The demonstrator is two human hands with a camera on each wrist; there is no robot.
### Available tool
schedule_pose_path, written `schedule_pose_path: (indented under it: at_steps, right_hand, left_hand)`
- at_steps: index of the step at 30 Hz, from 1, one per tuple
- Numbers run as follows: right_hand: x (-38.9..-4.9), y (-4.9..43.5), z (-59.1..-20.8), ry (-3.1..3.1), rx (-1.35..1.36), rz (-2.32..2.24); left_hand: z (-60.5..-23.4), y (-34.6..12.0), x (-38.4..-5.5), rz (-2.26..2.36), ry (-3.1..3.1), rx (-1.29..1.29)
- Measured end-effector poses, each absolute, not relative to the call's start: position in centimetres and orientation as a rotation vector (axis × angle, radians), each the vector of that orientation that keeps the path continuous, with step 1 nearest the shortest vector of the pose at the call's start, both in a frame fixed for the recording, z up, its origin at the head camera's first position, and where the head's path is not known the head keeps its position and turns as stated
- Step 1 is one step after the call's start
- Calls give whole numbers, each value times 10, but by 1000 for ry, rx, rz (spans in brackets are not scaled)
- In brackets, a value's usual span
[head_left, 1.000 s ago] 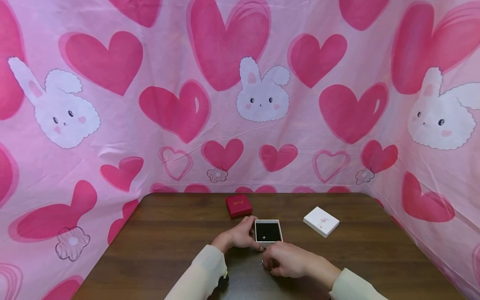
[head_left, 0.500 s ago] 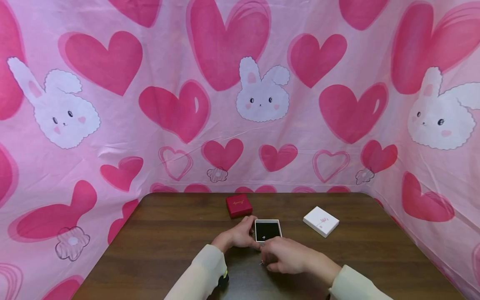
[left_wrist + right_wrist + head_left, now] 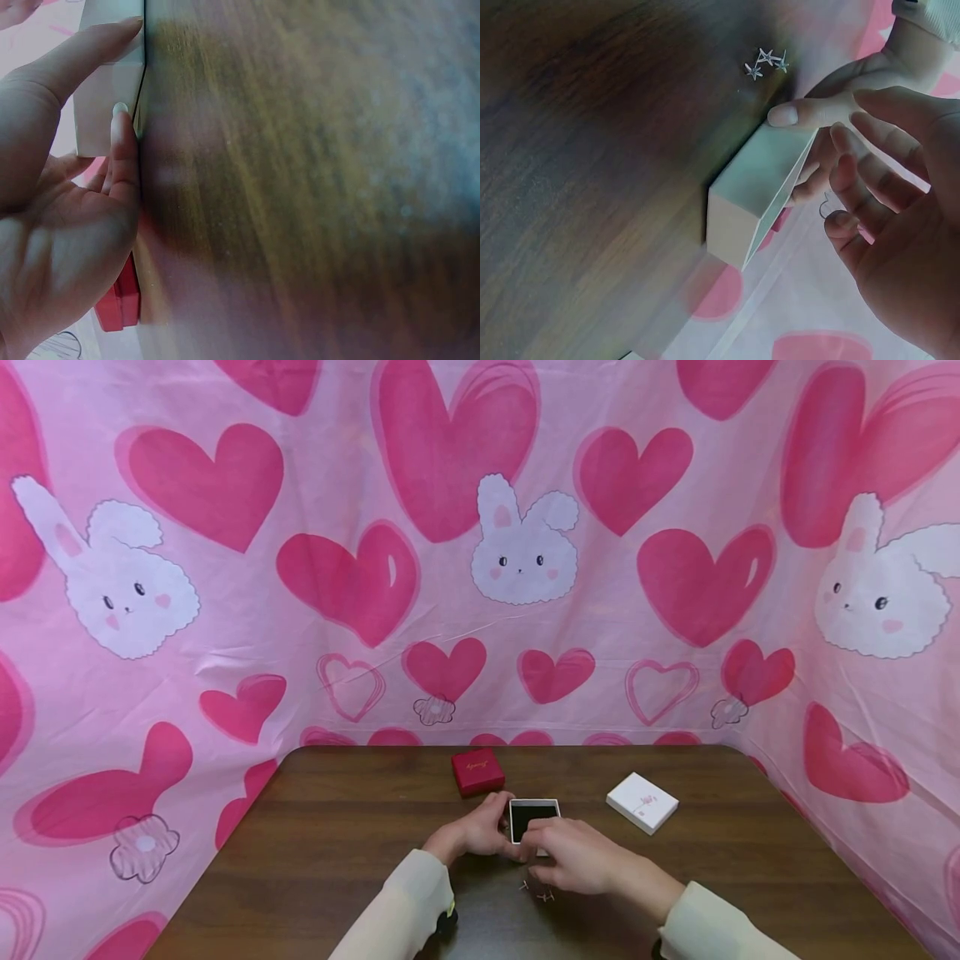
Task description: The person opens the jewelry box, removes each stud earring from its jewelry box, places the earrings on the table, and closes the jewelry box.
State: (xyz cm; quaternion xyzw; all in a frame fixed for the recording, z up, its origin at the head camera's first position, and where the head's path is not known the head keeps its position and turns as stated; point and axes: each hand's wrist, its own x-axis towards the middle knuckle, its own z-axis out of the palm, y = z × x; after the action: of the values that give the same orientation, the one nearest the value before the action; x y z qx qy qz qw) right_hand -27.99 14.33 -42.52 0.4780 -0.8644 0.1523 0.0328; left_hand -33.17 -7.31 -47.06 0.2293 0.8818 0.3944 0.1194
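My left hand [image 3: 483, 828] grips a small white open-topped box [image 3: 558, 804] with a black lining, standing on the table. Its thumb presses the near wall of the box [image 3: 109, 112]; other fingers lie round the side. Above the box's near edge is my right hand [image 3: 577, 857], thumb and fingers loosely bent over the opening. Nothing shows between its thumb and fingers in the right wrist view, though the inside of the box is largely hidden there. Several small silver star-shaped studs [image 3: 767, 57] lie on the table in front of the box.
A red box [image 3: 478, 772] with gold lettering sits behind my left hand. To the right lies a white lid [image 3: 642, 802] printed with a pink flower. The brown wooden table [image 3: 360, 835] ends at a pink heart-patterned cloth [image 3: 600, 627].
My right hand has moved up and forward from the table in front of the box to over its opening, uncovering studs on the table and covering the star in the box. The left hand stays.
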Motion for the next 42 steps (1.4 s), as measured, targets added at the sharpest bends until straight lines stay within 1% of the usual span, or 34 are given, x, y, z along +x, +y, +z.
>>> schedule_pose_path:
  at_steps: [9,42]
  right_hand:
    - [-283,144,-424,-2632,1422,452]
    - [-312,158,-450,-2757,1304,550]
  left_hand:
    - [-469,-73,-330,1158,2561,652]
    - [-470,-73,-330,1165,2553,643]
